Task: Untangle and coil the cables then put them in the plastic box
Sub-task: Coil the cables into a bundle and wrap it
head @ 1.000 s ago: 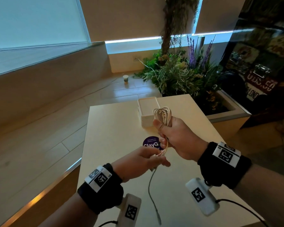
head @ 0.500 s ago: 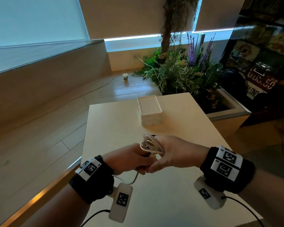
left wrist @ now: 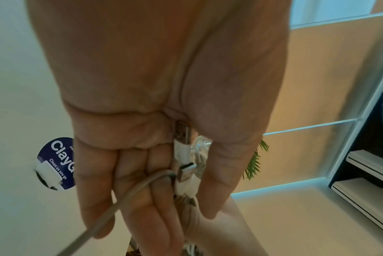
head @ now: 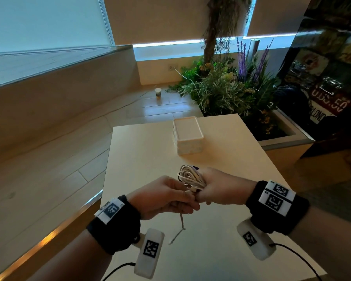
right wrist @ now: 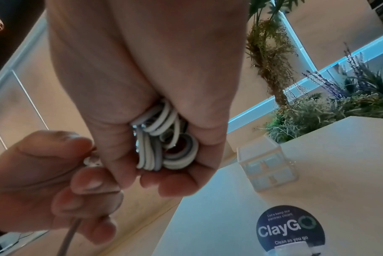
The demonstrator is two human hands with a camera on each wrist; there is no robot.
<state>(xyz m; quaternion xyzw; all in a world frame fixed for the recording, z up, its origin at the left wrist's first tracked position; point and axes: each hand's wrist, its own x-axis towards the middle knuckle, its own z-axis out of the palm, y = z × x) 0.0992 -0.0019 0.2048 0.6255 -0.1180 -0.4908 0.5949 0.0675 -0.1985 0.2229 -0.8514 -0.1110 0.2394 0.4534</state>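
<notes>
While both hands meet just short of the plastic box, the findings are as follows.

Right hand: the right hand [head: 221, 186] has its fingers curled tight round the coiled cable [head: 190, 177], loops bunched in the fist; judged a clamp so the finished turns cannot spring apart.

Left hand: the left hand [head: 166, 196] pinches the cable's free tail [head: 181, 220] against the coil, thumb and fingers closed on it; two USB plugs [left wrist: 183, 155] lie between thumb and fingers in the left wrist view. Judged purpose: feeding the last length on under tension.

Free tail: hangs below the left hand, its tip near or on the worktop [head: 221, 230]; contact cannot be told.

Plastic box: the plastic box [head: 187, 134] stands on the worktop beyond the hands, well apart from the coil, top facing up. Whether it is open or lidded cannot be told.

Sticker: a round dark sticker [right wrist: 290, 230] lies on the worktop between box and hands, mostly hidden behind the right hand in the head view.

Stage: coiling nearly complete, boxing not begun.

Risk: loosening the fist before the tail is secured would likely let the loops unwind.
</notes>
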